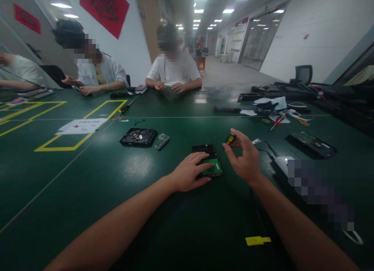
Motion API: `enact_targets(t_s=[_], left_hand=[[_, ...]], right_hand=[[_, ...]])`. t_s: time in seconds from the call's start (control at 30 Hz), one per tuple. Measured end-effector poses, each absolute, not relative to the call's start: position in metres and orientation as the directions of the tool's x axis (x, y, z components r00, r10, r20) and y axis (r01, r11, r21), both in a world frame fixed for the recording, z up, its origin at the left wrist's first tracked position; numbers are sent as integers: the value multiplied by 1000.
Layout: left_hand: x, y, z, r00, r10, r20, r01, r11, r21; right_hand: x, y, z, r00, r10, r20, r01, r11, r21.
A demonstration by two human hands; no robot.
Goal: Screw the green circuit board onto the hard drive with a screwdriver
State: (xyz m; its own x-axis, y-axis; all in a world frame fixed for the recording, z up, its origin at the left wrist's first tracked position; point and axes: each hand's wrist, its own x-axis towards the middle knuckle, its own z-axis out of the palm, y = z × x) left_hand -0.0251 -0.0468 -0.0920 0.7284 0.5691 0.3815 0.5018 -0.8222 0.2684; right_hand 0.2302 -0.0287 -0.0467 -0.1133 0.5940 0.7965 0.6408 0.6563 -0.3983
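A black hard drive [204, 149] with a green circuit board [214, 169] on it lies on the green table [117, 193] in front of me. My left hand [191, 171] rests on the drive with its fingers lying over the board, holding it down. To its right, my right hand [242, 158] is raised a little above the table, fingers pinched on a small yellow and black screwdriver [230, 139].
A second opened drive [138, 137] and a loose green board [162, 141] lie to the left. Another drive [311, 141], a white object [282, 162], cables and tools sit at the right. Papers [82, 126] lie in yellow floor-tape marks. Other people sit across the table.
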Motion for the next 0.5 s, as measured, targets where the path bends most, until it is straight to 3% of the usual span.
enact_targets(t_s=[0.23,0.5], left_hand=[[-24,-47,-91,726,577,375,513,-817,264],[-21,-47,-92,710,597,375,537,-802,260]], right_hand=[[229,-28,-50,-100,627,773,611,652,-449],[230,-24,-48,-114,597,794,648,650,-396]])
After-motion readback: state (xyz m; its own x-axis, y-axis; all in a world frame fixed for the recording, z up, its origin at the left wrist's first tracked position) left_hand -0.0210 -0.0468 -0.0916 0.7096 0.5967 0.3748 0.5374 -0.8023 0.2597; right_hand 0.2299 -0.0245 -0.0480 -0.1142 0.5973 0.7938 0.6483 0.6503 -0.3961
